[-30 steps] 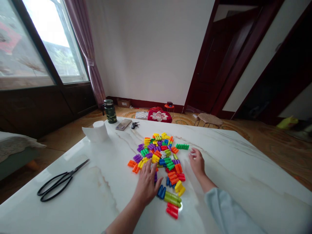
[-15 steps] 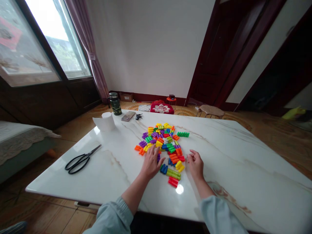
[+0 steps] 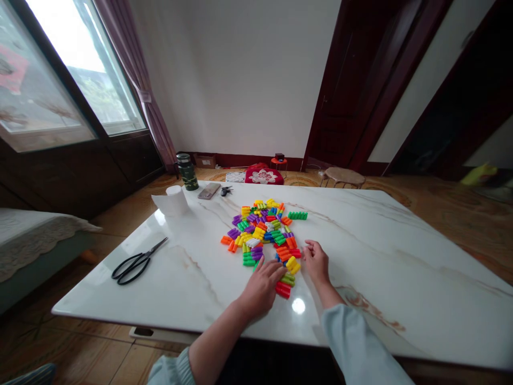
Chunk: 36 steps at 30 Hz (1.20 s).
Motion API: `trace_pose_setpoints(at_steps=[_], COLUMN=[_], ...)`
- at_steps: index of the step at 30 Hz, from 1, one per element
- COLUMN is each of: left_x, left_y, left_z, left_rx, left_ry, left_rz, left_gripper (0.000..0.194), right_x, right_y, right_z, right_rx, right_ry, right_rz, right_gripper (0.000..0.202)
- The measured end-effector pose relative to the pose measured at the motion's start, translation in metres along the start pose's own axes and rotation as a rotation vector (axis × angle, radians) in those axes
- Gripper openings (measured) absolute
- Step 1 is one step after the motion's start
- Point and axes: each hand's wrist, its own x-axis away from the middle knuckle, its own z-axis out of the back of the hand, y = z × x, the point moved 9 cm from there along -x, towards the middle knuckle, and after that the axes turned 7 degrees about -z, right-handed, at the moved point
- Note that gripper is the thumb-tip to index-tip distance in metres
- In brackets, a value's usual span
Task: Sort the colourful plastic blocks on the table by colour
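Many colourful plastic pieces lie in a loose pile on the white marbled table. My left hand rests over the near end of the pile, its fingers spread and partly covering lime-green pieces. Red pieces show just right of that hand. Beside the right edge of the pile is my right hand, fingers curved and apart with nothing visible in them, close to the yellow pieces. A green row of pieces lies apart at the pile's far right.
Black-handled scissors lie at the left. Toward the far left edge stand a white paper roll and a camouflage flask, with a phone and keys beside them. A stool stands beyond the table.
My left hand has moved nearer and to the right, from the pile's middle onto its near end, uncovering white, purple and green pieces. The whole view has shifted slightly.
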Motion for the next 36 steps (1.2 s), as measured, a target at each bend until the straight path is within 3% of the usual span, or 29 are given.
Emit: trace_pose_setpoints(at_steps=[4,11,15,18,21,25,31,36], left_x=[0.0,0.005,0.013,0.02,0.025,0.025,0.018,0.019], left_y=[-0.004,-0.016,-0.026,-0.036,-0.042,-0.044,-0.035,-0.039], left_z=[-0.012,-0.008,0.009,0.02,0.023,0.022,0.019,0.012], left_rx=[-0.005,0.004,-0.001,0.024,0.086,0.198,0.266,0.227], left_ry=[-0.051,0.122,0.355,0.509,0.574,0.544,0.436,0.41], left_rz=[0.042,0.053,0.116,0.165,0.181,0.193,0.185,0.219], left_gripper=[0.057,0.046,0.046,0.041,0.033,0.023,0.013,0.014], right_x=[0.0,-0.002,0.021,0.056,0.088,0.102,0.101,0.104], right_y=[0.003,0.001,-0.04,-0.078,-0.096,-0.092,-0.088,-0.094], right_z=[-0.001,0.003,0.016,0.002,-0.018,-0.033,-0.033,-0.032], right_rx=[0.005,0.007,0.05,0.04,0.046,0.087,0.071,0.091], right_ry=[0.001,0.039,0.131,-0.027,-0.185,-0.233,-0.232,-0.235], right_rz=[-0.006,-0.01,0.218,0.42,0.517,0.546,0.575,0.565], right_gripper=[0.036,0.039,0.034,0.031,0.038,0.04,0.022,0.021])
